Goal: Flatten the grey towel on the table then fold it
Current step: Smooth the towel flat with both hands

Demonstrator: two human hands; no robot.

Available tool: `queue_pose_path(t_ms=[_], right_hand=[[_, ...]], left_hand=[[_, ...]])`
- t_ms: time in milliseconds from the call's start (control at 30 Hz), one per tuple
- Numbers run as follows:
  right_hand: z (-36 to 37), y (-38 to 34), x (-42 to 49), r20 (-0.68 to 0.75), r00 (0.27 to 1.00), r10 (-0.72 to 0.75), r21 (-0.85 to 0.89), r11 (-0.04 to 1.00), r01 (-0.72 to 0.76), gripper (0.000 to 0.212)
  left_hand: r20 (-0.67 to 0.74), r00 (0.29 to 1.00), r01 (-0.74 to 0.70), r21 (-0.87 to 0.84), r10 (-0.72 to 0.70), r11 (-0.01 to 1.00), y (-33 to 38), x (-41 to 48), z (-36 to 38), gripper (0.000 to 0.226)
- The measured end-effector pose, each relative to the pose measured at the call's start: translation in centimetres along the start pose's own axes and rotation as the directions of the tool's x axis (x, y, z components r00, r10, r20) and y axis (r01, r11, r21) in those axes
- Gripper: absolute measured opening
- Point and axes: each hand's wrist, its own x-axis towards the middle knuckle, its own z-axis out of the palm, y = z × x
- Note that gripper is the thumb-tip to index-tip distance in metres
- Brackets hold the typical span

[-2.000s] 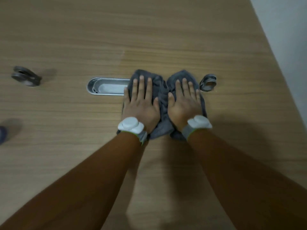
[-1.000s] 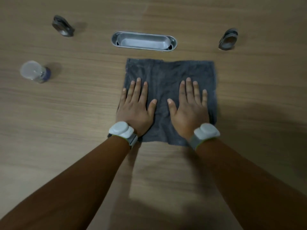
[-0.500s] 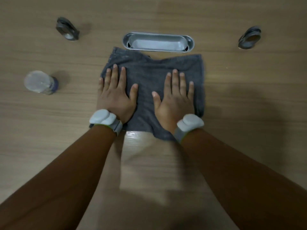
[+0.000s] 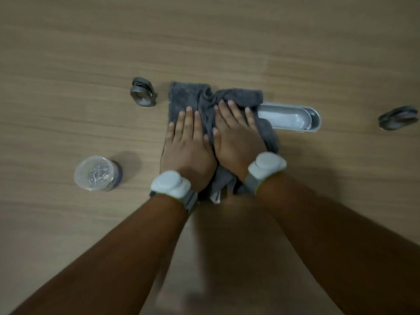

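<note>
The grey towel [image 4: 193, 96] lies bunched and wrinkled on the wooden table [image 4: 68, 64], with a ridge of folds down its middle. My left hand [image 4: 187, 146] presses flat on its left half, fingers apart. Beside it, thumbs nearly touching, my right hand [image 4: 236, 137] presses flat on the right half. Both wrists wear white bands. The towel's near edge sticks out crumpled between my wrists. Its right part overlaps the left end of the metal tray.
An oblong metal tray [image 4: 313, 117] is set in the table right of the towel. A dark round clip [image 4: 143, 93] lies just left of it, another [image 4: 397, 118] at far right. A clear lidded jar [image 4: 97, 173] stands at the near left.
The towel was spread almost flat under my parted hands; now my hands are close together and the cloth is bunched in the middle. The view has shifted left, and the towel overlaps the tray.
</note>
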Motion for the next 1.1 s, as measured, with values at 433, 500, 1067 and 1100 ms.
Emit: queue_pose_path(t_ms=[433,500,1067,1100], right_hand=[[-3.1,11.1,15.9,0.020,0.970,0.240,-0.089,0.967,-0.238,0.084],[-3.1,10.5,15.2,0.034,0.981,0.193,-0.107,0.976,-0.189,0.078],[-1.5,12.2,16.7,-0.051,0.949,0.310,-0.024,0.950,-0.311,0.087],[-1.4,12.0,16.9,-0.054,0.947,0.316,-0.014,0.948,-0.317,0.088]], left_hand=[[0.033,0.999,-0.010,0.011,0.010,1.000,-0.8,19.5,-2.2,0.068],[0.026,1.000,-0.008,0.019,0.007,1.000,-0.5,18.7,-2.2,0.068],[-0.041,0.999,0.001,0.008,-0.001,1.000,-0.1,20.4,-0.8,0.071],[-0.050,0.999,0.008,0.007,-0.007,1.000,-0.1,20.6,-0.7,0.072]])
